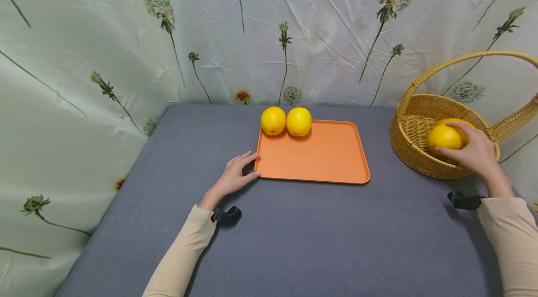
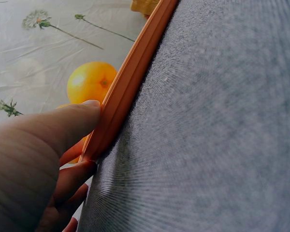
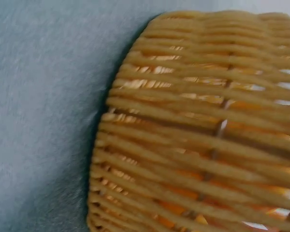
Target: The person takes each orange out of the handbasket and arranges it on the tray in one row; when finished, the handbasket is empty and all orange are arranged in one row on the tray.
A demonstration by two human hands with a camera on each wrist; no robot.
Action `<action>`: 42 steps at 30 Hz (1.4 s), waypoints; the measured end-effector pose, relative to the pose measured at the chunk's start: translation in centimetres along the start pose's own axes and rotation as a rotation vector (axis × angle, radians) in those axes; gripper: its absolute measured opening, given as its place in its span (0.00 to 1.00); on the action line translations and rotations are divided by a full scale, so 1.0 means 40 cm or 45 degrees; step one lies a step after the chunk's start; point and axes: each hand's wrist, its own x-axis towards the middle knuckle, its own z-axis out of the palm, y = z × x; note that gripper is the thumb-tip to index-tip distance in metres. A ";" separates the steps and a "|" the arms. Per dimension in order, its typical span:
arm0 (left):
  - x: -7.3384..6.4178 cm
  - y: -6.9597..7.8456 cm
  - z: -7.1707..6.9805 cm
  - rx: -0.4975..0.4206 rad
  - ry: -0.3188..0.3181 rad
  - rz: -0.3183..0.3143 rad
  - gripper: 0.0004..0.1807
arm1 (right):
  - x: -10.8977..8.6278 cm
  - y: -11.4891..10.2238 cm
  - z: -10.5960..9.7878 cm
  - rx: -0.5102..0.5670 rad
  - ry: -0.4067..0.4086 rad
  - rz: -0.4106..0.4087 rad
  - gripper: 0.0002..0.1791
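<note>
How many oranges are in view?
4: left orange and right orange on the tray; front orange in the basket, held by the right hand; back orange behind it, partly covered. More may be hidden.

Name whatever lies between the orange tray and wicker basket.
The head view shows only bare gray cloth between the orange tray and the wicker basket.

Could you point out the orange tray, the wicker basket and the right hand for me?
Orange tray (image 1: pixel 319 157): head view, on its bare flat middle.
Wicker basket (image 1: pixel 405 151): head view, on its outer wall.
Right hand (image 1: pixel 478 150): head view, on the back of the hand.
</note>
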 end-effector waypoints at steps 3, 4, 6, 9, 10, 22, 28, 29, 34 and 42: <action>-0.001 -0.003 0.002 0.001 0.008 0.003 0.30 | 0.001 -0.012 -0.001 0.026 0.004 0.000 0.37; -0.002 -0.004 0.003 0.004 0.008 0.004 0.30 | 0.001 -0.017 -0.001 0.032 0.005 -0.002 0.37; -0.004 -0.004 0.004 0.005 0.009 0.001 0.30 | 0.002 -0.024 -0.001 0.043 0.010 -0.009 0.37; -0.006 -0.003 0.004 -0.001 0.006 -0.009 0.30 | 0.001 -0.034 -0.001 0.054 0.018 -0.014 0.36; -0.006 -0.002 0.003 -0.004 0.005 -0.012 0.30 | 0.001 -0.036 -0.001 0.054 0.017 -0.012 0.36; -0.008 0.003 -0.003 -0.021 0.007 -0.009 0.30 | -0.004 -0.059 -0.006 0.093 0.078 -0.051 0.36; -0.009 0.003 -0.002 -0.005 0.011 0.004 0.30 | -0.005 -0.080 -0.009 0.117 0.103 -0.037 0.38; -0.008 0.003 -0.002 0.000 0.013 0.008 0.29 | -0.004 -0.084 -0.009 0.119 0.116 -0.032 0.38; -0.004 0.004 -0.001 0.003 0.019 0.017 0.29 | -0.006 -0.104 -0.007 0.136 0.200 -0.009 0.37; -0.003 0.009 -0.004 -0.002 0.008 0.015 0.30 | -0.011 -0.135 0.006 0.303 0.320 0.030 0.38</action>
